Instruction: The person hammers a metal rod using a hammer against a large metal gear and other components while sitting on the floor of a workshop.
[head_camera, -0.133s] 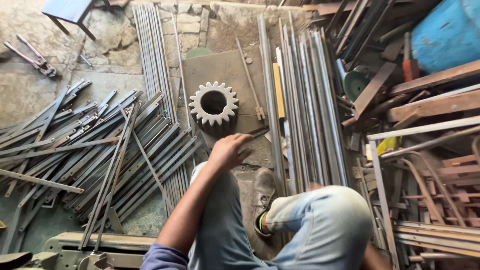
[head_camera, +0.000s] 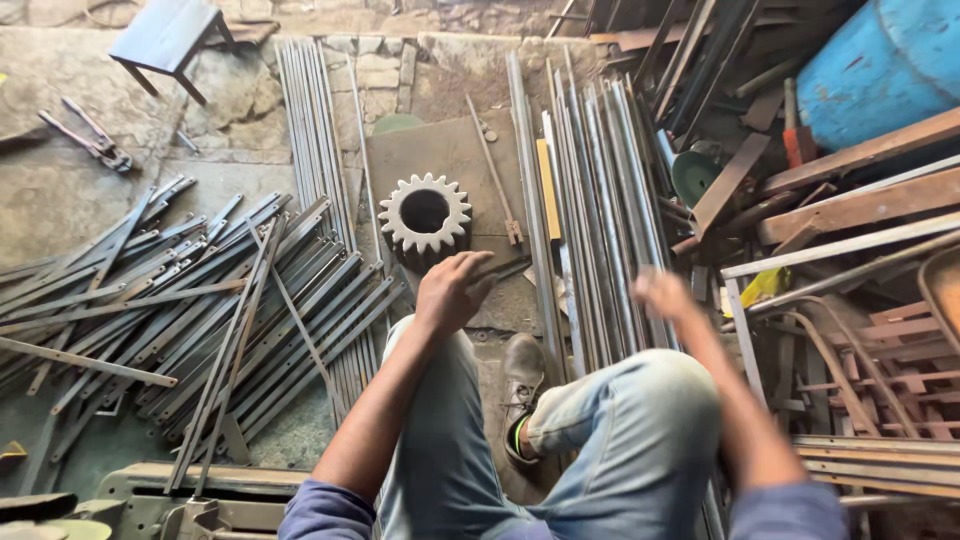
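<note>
Left hand (head_camera: 452, 290) at gear; right hand (head_camera: 662, 292) over steel bars.
Left fingers curled loosely, holding nothing visible; right blurred, grip cannot be told. Beyond, toothed gear (head_camera: 424, 218) upright on a plate (head_camera: 450, 150): likely heavy, rigid; grasp bore or outer teeth.

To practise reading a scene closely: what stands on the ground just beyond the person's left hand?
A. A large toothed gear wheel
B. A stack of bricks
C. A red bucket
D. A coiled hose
A: the pale gear wheel, toothed and with a round centre hole, stands just beyond the left hand.
</note>
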